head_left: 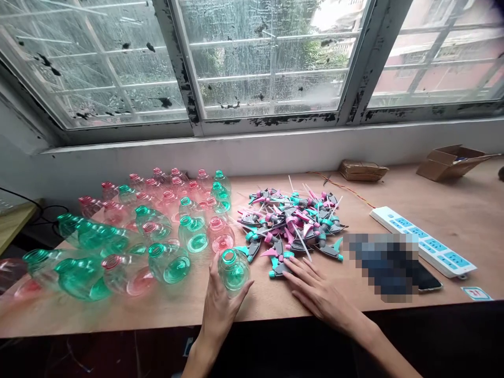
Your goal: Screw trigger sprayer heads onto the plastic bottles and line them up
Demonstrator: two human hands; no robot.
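Observation:
A clear green plastic bottle [235,278] with no cap stands upright near the table's front edge, and my left hand [220,296] is wrapped around its side. To the right, my right hand [315,289] lies low over the table with its fingers stretched out. Its fingertips are at the near edge of a pile of trigger spray heads [293,223], beside a grey and teal spray head [279,270]. I cannot tell whether they press on it. The pile mixes pink, teal and dark grey heads with thin white tubes.
Many open green bottles [169,268] and pink bottles [220,231] crowd the table's left side. Right of the pile are a smartphone [429,278], a white power strip [423,241], a small card [476,293], a brown package [362,170] and an open cardboard box [449,164]. Windows line the back wall.

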